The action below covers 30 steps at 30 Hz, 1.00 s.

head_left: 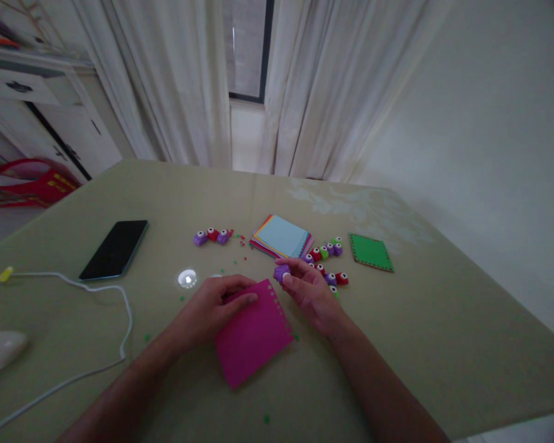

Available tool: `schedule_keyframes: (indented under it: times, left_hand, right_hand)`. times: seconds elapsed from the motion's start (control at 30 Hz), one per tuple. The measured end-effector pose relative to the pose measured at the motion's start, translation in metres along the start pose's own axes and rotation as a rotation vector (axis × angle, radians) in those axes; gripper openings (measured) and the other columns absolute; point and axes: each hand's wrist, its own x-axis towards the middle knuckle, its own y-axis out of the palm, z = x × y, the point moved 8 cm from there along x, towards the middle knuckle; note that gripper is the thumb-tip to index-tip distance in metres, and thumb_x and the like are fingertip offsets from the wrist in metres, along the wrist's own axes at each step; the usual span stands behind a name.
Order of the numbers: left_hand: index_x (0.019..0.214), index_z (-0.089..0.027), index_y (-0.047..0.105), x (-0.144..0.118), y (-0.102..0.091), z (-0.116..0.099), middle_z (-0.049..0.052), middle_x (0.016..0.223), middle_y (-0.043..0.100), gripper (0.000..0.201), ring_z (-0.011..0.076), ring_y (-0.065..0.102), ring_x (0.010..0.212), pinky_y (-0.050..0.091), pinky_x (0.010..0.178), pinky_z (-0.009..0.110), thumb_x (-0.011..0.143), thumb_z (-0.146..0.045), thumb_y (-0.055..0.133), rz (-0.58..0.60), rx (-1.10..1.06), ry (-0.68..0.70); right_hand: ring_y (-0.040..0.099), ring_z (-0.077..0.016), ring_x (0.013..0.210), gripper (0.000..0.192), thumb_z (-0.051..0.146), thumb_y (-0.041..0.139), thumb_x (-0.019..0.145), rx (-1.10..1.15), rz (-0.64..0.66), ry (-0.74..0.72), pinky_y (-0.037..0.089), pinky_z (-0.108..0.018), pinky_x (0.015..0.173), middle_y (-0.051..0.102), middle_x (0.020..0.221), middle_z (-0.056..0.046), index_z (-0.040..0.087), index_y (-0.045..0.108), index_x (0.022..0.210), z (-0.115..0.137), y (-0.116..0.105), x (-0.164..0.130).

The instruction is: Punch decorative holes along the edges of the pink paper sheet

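Observation:
A magenta paper square (253, 335) lies on the olive table (443, 332) in front of me, with small holes punched along its upper right edge. My left hand (215, 307) rests on its upper left corner and holds it down. At the sheet's top corner, my right hand (307, 288) grips a small purple punch (281, 272). Several more small punches (327, 261), purple, red and green, lie just behind my right hand.
A stack of coloured paper (281, 237) sits mid-table, a green sheet (370, 252) to its right, three punches (211, 236) to its left. A black phone (115, 249), a white cable (96, 289), a small shiny disc (187, 278) and a white object (0, 349) lie left. Paper bits are scattered around.

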Motion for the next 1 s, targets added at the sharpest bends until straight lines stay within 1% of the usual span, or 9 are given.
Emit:
schedule_keyframes:
  times: [0.1, 0.23, 0.5, 0.73, 1.0]
  left_hand:
    - [0.110, -0.021, 0.081, 0.0006, -0.0008, -0.0011, 0.004, 0.095, 0.082, 0.036, 0.0217, 0.072, 0.084, 0.051, 0.068, 0.027, 0.100, -0.052, 0.067, -0.004, 0.016, 0.012]
    - [0.109, -0.020, 0.081, 0.0008, -0.0002, -0.0030, 0.003, 0.092, 0.080, 0.035, 0.0205, 0.070, 0.081, 0.050, 0.066, 0.026, 0.101, -0.051, 0.066, 0.002, 0.041, 0.020]
    - [0.108, -0.020, 0.081, 0.0016, 0.0000, -0.0027, 0.003, 0.092, 0.081, 0.036, 0.0208, 0.071, 0.082, 0.051, 0.067, 0.026, 0.100, -0.051, 0.066, 0.004, 0.045, 0.014]
    - [0.114, -0.021, 0.082, 0.0009, -0.0001, -0.0060, 0.003, 0.096, 0.082, 0.035, 0.0216, 0.072, 0.086, 0.053, 0.071, 0.027, 0.101, -0.049, 0.065, 0.010, 0.072, 0.014]
    - [0.113, -0.020, 0.081, 0.0017, -0.0003, -0.0031, 0.004, 0.096, 0.081, 0.035, 0.0214, 0.072, 0.084, 0.053, 0.069, 0.027, 0.101, -0.049, 0.065, 0.007, 0.038, 0.004]
  right_hand:
    - [0.062, -0.0133, 0.084, 0.045, 0.036, 0.101, 0.070, -0.024, 0.033, 0.008, 0.048, -0.025, 0.077, 0.073, 0.094, 0.000, 0.025, 0.084, 0.110, -0.0032, 0.0014, 0.0002]
    - [0.064, -0.0146, 0.086, 0.043, 0.037, 0.099, 0.073, -0.057, 0.073, 0.006, 0.049, -0.027, 0.081, 0.073, 0.096, -0.001, 0.026, 0.084, 0.112, -0.0052, 0.0043, -0.0008]
    - [0.064, -0.0145, 0.084, 0.043, 0.037, 0.098, 0.075, -0.071, 0.092, 0.006, 0.049, -0.027, 0.079, 0.074, 0.095, -0.001, 0.026, 0.083, 0.113, -0.0054, 0.0069, -0.0023]
    - [0.065, -0.0152, 0.085, 0.041, 0.035, 0.097, 0.076, -0.081, 0.094, 0.001, 0.050, -0.027, 0.080, 0.074, 0.095, -0.001, 0.026, 0.083, 0.113, -0.0041, 0.0085, -0.0045]
    - [0.066, -0.0150, 0.083, 0.040, 0.034, 0.097, 0.076, -0.084, 0.108, 0.000, 0.052, -0.028, 0.080, 0.075, 0.094, -0.001, 0.027, 0.083, 0.113, -0.0033, 0.0095, -0.0041]
